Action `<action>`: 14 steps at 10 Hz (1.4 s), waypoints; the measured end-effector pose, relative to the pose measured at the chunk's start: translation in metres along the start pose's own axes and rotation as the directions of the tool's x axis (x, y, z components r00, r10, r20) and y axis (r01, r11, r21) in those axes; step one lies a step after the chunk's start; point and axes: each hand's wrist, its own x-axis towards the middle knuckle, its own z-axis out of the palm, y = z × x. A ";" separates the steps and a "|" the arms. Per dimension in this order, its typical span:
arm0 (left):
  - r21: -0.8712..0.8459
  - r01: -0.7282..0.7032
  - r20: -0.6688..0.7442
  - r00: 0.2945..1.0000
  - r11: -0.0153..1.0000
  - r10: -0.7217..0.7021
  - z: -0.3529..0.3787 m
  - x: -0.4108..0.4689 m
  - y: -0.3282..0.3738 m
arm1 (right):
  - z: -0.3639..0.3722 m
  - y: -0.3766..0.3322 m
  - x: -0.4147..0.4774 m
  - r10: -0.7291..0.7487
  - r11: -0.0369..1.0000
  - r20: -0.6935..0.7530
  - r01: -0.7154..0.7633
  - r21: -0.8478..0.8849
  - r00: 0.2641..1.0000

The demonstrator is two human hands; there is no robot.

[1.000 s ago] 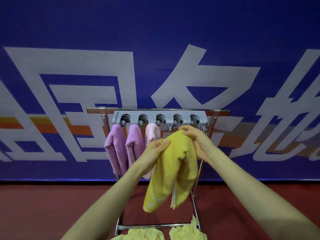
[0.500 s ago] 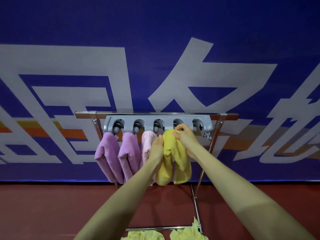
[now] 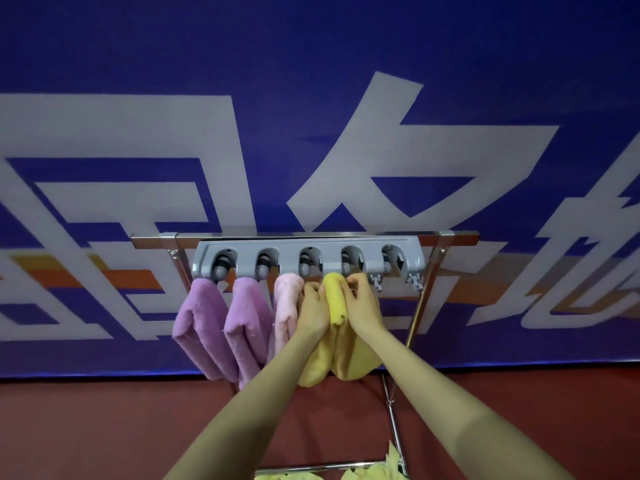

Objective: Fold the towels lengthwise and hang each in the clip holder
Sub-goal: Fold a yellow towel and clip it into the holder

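- Red floor (image 3: 86, 427); blue lettered banner (image 3: 311, 64) behind.
- Spare yellow towels (image 3: 372, 474) lowest in view, likely waiting their turn.
- Left hand (image 3: 313, 308) and right hand (image 3: 362, 303) have fingers clamped on the folded yellow towel (image 3: 335, 299), bunching its top for the clip.
- Clip holder (image 3: 308, 245) just above; pink towel (image 3: 286, 303) hangs in the neighbouring clip.

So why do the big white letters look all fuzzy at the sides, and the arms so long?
Head view: the wide-angle lens stretches the bare forearms toward the bottom edge and smears the blue banner's white letters at the sides; the folded yellow towel between the left hand and right hand looks fairly sharp; light is even, without hard shadows.
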 end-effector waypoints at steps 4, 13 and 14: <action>0.035 0.091 0.122 0.988 0.995 -0.095 -0.002 -0.003 -0.034 | -0.004 0.016 -0.025 0.155 0.987 0.070 -0.157 0.020 0.985; -0.240 -0.036 -0.021 0.999 0.970 0.032 -0.125 -0.168 -0.034 | -0.043 -0.010 -0.166 0.043 0.865 0.467 -0.267 0.426 0.883; -0.219 -0.036 0.012 0.999 0.975 0.039 -0.140 -0.179 -0.038 | -0.038 -0.017 -0.182 0.035 0.862 0.471 -0.265 0.432 0.882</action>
